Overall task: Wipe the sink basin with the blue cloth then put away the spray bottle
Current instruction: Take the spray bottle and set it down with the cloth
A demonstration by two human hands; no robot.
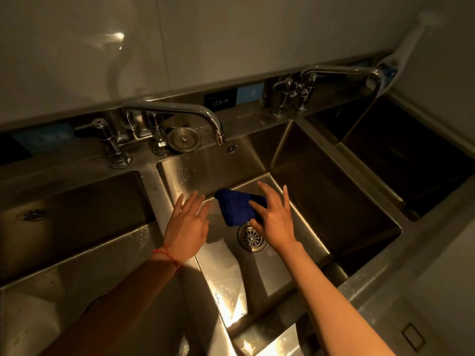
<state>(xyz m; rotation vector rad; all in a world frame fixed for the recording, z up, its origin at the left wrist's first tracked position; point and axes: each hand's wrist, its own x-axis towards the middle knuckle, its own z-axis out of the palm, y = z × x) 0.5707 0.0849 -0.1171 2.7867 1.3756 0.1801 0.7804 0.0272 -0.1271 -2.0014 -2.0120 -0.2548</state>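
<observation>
The cloth [237, 208] lies in the basin [303, 201] under the right hand's [275, 217] spread fingers [266, 192]; left hand [189, 222] hovers open, empty. Wiping seems underway; no spray bottle shows.

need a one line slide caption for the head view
Both hands reach into the middle sink basin: right hand on the blue cloth beside the drain, left hand open.
</observation>
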